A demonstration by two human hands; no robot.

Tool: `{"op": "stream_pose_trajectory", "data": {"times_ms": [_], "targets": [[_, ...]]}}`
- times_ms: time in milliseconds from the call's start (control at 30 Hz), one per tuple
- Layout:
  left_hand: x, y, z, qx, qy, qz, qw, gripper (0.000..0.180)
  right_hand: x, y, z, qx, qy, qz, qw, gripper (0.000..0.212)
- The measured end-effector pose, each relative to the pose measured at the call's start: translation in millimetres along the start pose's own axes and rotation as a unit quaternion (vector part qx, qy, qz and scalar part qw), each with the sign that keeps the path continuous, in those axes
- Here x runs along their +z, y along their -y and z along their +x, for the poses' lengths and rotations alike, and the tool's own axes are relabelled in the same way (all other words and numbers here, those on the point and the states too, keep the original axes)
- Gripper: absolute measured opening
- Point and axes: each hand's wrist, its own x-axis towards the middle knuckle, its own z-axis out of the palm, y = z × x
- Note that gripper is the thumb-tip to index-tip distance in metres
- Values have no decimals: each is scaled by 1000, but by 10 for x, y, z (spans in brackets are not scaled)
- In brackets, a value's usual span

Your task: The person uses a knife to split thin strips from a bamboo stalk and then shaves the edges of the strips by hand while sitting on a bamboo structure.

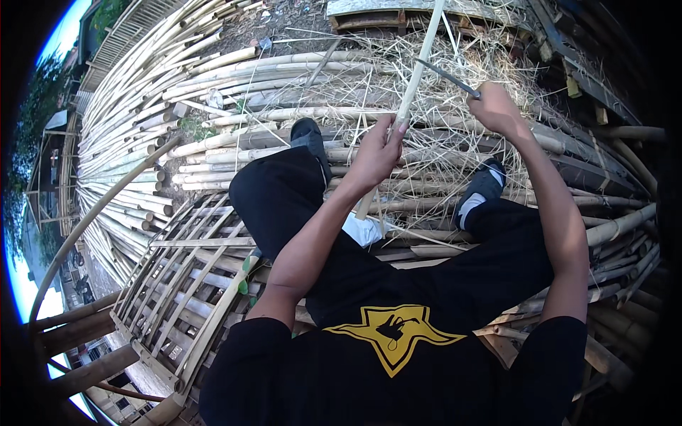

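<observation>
My left hand (376, 153) is wrapped round a long pale bamboo strip (423, 60), which slants up and away past the top edge of the view. Below the hand, its lower end runs down between my legs towards a white cloth or bag (364, 228). My right hand (494, 108) grips a knife by its handle, mostly hidden in the fist. The dark narrow knife blade (451, 78) points up and left, its tip at or very near the right side of the strip. Whether blade and strip touch, I cannot tell.
Bamboo poles (284, 78) lie in rows under and beyond my feet, strewn with thin bamboo shavings (469, 64). A woven bamboo lattice (188, 284) stands beside my left leg. A wooden pallet (440, 8) lies at the far side, and a curved pole (92, 213) arches at left.
</observation>
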Motion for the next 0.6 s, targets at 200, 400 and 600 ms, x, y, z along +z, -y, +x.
{"op": "stream_pose_trajectory", "data": {"times_ms": [200, 400, 600], "targets": [[187, -45, -30, 98, -94, 207, 969, 21, 433, 373, -186, -54, 90, -18, 994, 29], [214, -151, -123, 65, -86, 237, 965, 27, 354, 172, -10, -52, 16, -119, 991, 28], [128, -32, -183, 102, -106, 229, 962, 21, 195, -366, 488, 118, -39, 20, 992, 36]]}}
